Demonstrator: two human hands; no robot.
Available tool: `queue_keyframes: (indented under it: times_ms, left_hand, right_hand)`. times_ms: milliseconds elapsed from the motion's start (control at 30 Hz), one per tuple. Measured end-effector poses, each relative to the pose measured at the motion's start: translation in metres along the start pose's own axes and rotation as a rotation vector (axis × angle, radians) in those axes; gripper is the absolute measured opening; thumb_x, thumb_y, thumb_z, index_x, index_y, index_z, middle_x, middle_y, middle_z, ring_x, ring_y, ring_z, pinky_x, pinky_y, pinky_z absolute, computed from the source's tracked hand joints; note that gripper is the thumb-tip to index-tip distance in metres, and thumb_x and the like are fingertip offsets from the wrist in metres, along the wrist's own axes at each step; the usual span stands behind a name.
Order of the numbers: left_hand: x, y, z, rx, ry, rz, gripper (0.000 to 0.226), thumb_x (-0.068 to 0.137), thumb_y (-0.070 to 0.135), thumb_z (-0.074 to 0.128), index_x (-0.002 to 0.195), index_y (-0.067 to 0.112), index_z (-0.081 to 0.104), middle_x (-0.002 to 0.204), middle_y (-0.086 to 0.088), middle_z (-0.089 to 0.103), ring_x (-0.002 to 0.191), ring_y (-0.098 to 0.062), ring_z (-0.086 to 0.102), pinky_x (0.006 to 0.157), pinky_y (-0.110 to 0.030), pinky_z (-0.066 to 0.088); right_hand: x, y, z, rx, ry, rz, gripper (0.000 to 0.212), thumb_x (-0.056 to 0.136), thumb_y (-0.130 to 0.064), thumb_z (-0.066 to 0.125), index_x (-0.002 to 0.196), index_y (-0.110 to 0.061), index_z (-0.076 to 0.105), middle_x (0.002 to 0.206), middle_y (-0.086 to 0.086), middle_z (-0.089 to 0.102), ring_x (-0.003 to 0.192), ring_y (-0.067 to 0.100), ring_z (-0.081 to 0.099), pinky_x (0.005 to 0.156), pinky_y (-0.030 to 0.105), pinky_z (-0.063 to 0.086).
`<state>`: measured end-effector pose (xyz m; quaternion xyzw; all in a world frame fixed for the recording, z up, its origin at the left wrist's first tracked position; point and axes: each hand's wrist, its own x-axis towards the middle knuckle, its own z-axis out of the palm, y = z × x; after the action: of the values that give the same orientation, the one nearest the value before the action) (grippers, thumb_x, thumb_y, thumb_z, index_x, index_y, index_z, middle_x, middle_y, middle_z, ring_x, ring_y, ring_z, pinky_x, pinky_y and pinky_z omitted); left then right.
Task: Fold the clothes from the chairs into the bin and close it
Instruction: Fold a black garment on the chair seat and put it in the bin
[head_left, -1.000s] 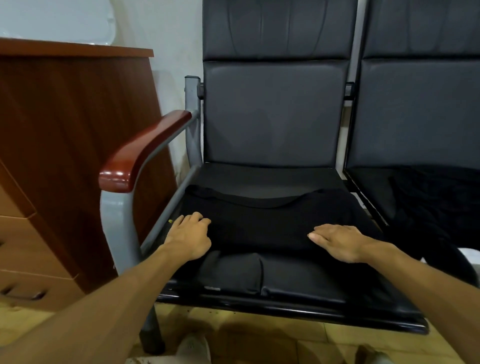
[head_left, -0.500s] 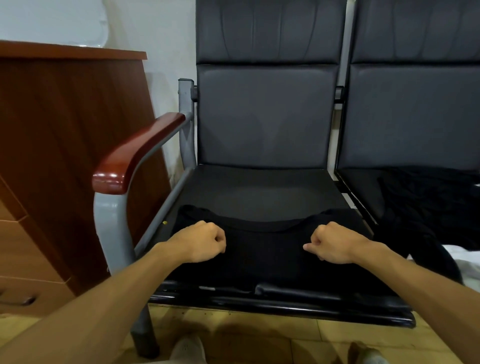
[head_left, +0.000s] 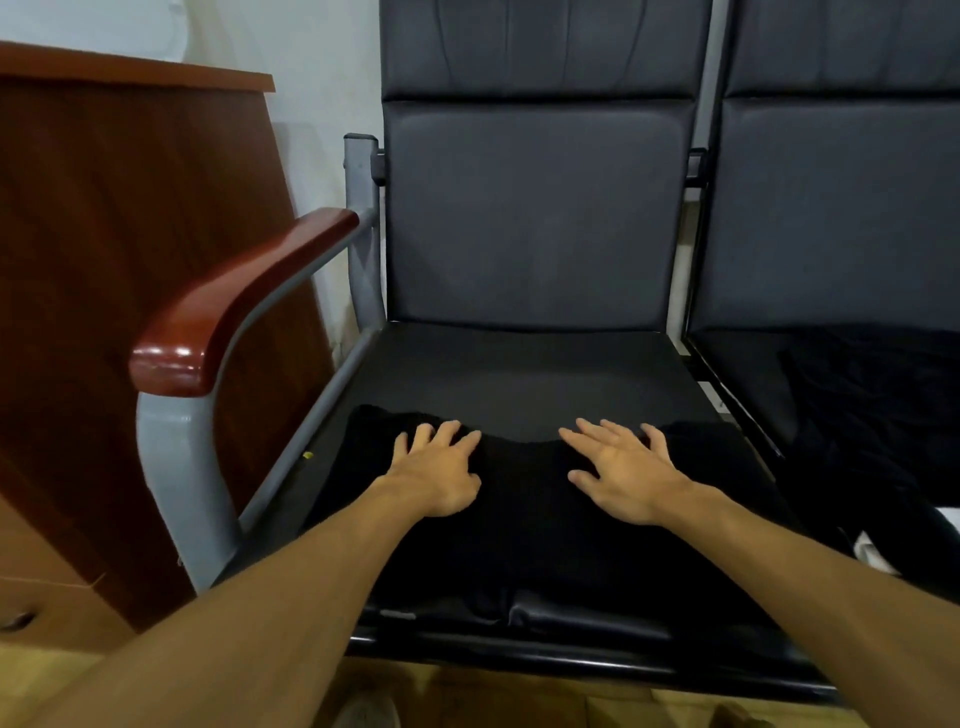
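A black garment (head_left: 524, 525) lies folded flat on the front half of the left chair's seat (head_left: 519, 374). My left hand (head_left: 436, 470) rests palm down on its left part with the fingers spread. My right hand (head_left: 623, 470) lies flat on its right part, fingers straight and reaching to the garment's far edge. On the seat of the right chair, a second dark piece of clothing (head_left: 872, 415) sits in a crumpled heap. No bin is in view.
A red-brown wooden armrest (head_left: 228, 301) on a grey metal frame juts out left of the seat. A wooden cabinet with drawers (head_left: 104, 260) stands further left against the white wall. Something white (head_left: 878, 551) shows under the crumpled clothing at the right edge.
Half a second ago both hands were curled on the garment's far edge, having drawn it toward the seat's front. Now the fingers are straight and both palms lie flat on the cloth.
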<state>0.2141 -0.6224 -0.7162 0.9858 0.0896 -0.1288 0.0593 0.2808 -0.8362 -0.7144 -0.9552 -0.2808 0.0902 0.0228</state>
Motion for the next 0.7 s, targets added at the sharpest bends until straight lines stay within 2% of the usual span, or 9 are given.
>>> queue_keyframes:
  times_ms: [67, 133, 300, 433, 533, 600, 700]
  left_hand:
    - [0.005, 0.0, 0.004, 0.015, 0.032, -0.064, 0.068, 0.099, 0.036, 0.041, 0.155, 0.029, 0.002, 0.162, 0.0, -0.01, 0.148, -0.029, -0.008, 0.119, -0.051, -0.003]
    - [0.007, 0.001, 0.009, 0.015, 0.06, -0.083, 0.07, 0.099, 0.035, 0.04, 0.155, 0.028, -0.001, 0.162, 0.0, -0.014, 0.148, -0.029, -0.013, 0.118, -0.051, -0.006]
    - [0.001, 0.014, 0.012, 0.02, 0.105, 0.072, 0.06, 0.102, 0.034, 0.035, 0.155, 0.024, 0.008, 0.163, 0.0, -0.006, 0.149, -0.023, -0.006, 0.12, -0.042, -0.003]
    - [-0.011, 0.034, 0.014, -0.071, -0.02, 0.17, 0.057, 0.103, 0.043, 0.029, 0.155, 0.028, 0.01, 0.163, 0.004, -0.004, 0.15, -0.019, -0.005, 0.121, -0.042, -0.002]
    - [-0.02, 0.034, 0.016, -0.077, -0.156, 0.125, 0.054, 0.103, 0.048, 0.021, 0.154, 0.034, 0.01, 0.162, 0.008, -0.005, 0.149, -0.018, -0.008, 0.12, -0.046, -0.004]
    - [-0.024, 0.025, 0.016, -0.071, -0.214, 0.083, 0.052, 0.103, 0.049, 0.017, 0.153, 0.038, 0.009, 0.162, 0.011, -0.004, 0.149, -0.016, -0.01, 0.118, -0.048, -0.006]
    - [-0.029, 0.011, 0.012, -0.087, -0.248, 0.048, 0.051, 0.103, 0.046, 0.017, 0.153, 0.038, 0.011, 0.162, 0.012, -0.002, 0.149, -0.012, -0.008, 0.119, -0.048, -0.005]
  right_hand:
    - [-0.002, 0.004, 0.001, -0.03, 0.01, 0.034, 0.061, 0.102, -0.044, 0.034, 0.155, -0.028, 0.009, 0.163, -0.005, 0.004, 0.15, 0.018, -0.002, 0.117, 0.052, -0.007]
    - [-0.006, 0.009, 0.002, -0.065, 0.029, 0.055, 0.061, 0.102, -0.044, 0.034, 0.155, -0.024, 0.01, 0.163, -0.004, 0.003, 0.15, 0.018, -0.003, 0.117, 0.053, -0.007]
    - [-0.025, 0.024, -0.001, -0.067, 0.018, 0.1, 0.059, 0.102, -0.044, 0.035, 0.154, -0.022, 0.018, 0.163, -0.002, 0.006, 0.15, 0.018, -0.001, 0.119, 0.051, -0.002]
    - [-0.046, 0.046, 0.002, -0.045, 0.008, 0.149, 0.063, 0.102, -0.044, 0.033, 0.155, -0.018, 0.011, 0.163, -0.001, -0.001, 0.15, 0.019, -0.004, 0.12, 0.045, 0.0]
    - [-0.06, 0.062, 0.003, -0.045, -0.028, 0.207, 0.068, 0.102, -0.05, 0.027, 0.155, -0.015, 0.002, 0.162, 0.002, -0.011, 0.148, 0.02, -0.014, 0.12, 0.041, -0.003]
    - [-0.065, 0.066, 0.003, -0.072, -0.074, 0.247, 0.07, 0.101, -0.054, 0.021, 0.155, -0.017, -0.002, 0.161, 0.002, -0.016, 0.147, 0.02, -0.019, 0.119, 0.043, -0.007]
    - [-0.065, 0.06, 0.003, -0.11, -0.102, 0.272, 0.069, 0.1, -0.056, 0.018, 0.155, -0.018, -0.001, 0.161, 0.003, -0.015, 0.147, 0.023, -0.018, 0.12, 0.046, -0.006]
